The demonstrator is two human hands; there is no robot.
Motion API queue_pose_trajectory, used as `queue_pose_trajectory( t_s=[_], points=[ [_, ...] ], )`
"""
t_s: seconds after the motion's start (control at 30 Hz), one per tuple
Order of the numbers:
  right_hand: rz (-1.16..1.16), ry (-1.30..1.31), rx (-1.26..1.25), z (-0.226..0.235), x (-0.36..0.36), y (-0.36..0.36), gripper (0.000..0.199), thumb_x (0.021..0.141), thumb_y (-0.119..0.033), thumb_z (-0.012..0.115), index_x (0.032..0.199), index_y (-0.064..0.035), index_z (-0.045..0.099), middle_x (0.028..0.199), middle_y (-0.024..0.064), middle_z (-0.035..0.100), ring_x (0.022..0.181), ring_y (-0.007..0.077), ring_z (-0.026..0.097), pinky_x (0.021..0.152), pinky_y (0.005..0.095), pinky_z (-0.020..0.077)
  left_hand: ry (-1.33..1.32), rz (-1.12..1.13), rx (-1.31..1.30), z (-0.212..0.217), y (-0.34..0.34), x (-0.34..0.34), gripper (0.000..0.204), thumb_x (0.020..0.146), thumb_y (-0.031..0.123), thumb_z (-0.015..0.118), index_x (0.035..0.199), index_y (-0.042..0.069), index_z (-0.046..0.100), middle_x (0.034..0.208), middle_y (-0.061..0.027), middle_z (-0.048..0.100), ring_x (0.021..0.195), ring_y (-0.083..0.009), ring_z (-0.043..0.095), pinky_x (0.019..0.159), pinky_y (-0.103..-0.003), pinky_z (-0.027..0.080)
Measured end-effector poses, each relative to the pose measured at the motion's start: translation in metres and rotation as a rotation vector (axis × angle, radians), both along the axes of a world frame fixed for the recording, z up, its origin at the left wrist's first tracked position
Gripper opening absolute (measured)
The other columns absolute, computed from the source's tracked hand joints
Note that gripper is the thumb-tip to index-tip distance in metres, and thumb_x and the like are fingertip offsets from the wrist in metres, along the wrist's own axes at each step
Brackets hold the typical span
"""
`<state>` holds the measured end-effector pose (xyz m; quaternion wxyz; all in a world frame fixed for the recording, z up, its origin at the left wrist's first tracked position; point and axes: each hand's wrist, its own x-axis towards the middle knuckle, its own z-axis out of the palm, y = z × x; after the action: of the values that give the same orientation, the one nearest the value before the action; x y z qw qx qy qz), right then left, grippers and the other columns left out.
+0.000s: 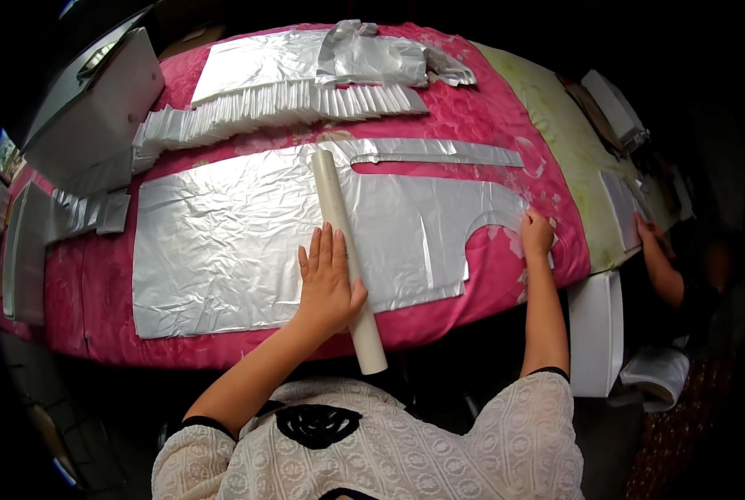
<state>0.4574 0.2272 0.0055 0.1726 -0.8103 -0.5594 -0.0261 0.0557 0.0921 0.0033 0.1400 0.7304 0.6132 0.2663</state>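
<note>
Lying flat across a pink patterned desk point(106, 292), a large silver sheet point(222, 242) is seen with a rounded notch cut out of its right edge. A long cream cardboard tube point(345, 250) is laid over the sheet, running from its upper middle down past the near edge of the desk, where the lower end overhangs.

The left hand point(327, 279) is pressed palm down on the sheet, just left of the tube; its fingers point(321, 248) are stretched out flat and slightly spread, and the thumb is set against the tube's side. Nothing is gripped by it. The right hand point(537, 235) is placed at the sheet's right edge, beside the notch, with its fingers curled down onto the material; whether the edge is pinched or only pressed cannot be told.

Beyond the sheet, a narrow silver strip point(439, 152) is laid across the desk, and further back a pleated band of white and silver material point(281, 104) is spread beside more silver pieces, with a crumpled silver bundle point(372, 54) on top. A white box point(97, 108) is seen at the left rear corner. At the far right, another person's hand point(647, 229) is rested on a greenish cloth point(556, 108), near a small silver piece point(621, 204).
</note>
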Motion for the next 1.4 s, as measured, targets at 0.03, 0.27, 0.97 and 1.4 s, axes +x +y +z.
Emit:
queue_pose_trajectory(
  t_s=[0.03,0.27,0.97,1.4],
  points=[
    [0.048,-0.005,0.064,-0.001,0.005,0.0,0.024,0.079,-0.023,0.056,0.095,-0.0066,0.065,0.094,0.0144,0.064,0.09,0.0308,0.06,0.078,0.0407,0.046,-0.004,-0.012,0.007,0.0,0.0,0.001,0.077,0.075,0.024,0.051,0.139,-0.002,0.018,0.146,-0.0231,0.012,0.137,-0.0375,0.009,0.108,-0.053,0.004],
    [0.409,0.172,0.408,0.03,-0.065,-0.016,0.014,0.07,-0.011,0.066,0.076,-0.0047,0.054,0.065,0.0089,0.059,0.059,0.0276,0.058,0.057,0.0362,0.0461,-0.108,-0.143,0.052,0.008,-0.001,-0.002,0.071,0.079,0.023,0.053,0.138,-0.001,0.022,0.145,-0.0223,0.015,0.135,-0.0374,0.014,0.108,-0.049,0.012],
    [0.728,0.134,-0.371,0.063,-0.257,-0.196,0.049,0.071,-0.048,0.068,0.08,-0.0011,0.055,0.074,0.0138,0.061,0.071,0.0291,0.061,0.061,0.0388,0.0483,-1.015,0.327,-0.703,0.038,-0.01,-0.251,0.023,0.083,0.014,0.061,0.1,-0.001,0.059,0.09,-0.008,0.063,0.084,-0.0168,0.063,0.076,-0.03,0.05],
    [0.605,0.597,-0.677,0.049,-0.247,-0.196,0.042,0.074,-0.039,0.064,0.079,0.0029,0.062,0.069,0.0181,0.062,0.064,0.0314,0.062,0.059,0.0381,0.0472,0.448,0.272,-0.138,0.046,0.003,-0.29,0.026,0.069,0.001,0.058,0.096,0.001,0.059,0.093,-0.0115,0.064,0.084,-0.0319,0.06,0.072,-0.037,0.048]
  ],
)
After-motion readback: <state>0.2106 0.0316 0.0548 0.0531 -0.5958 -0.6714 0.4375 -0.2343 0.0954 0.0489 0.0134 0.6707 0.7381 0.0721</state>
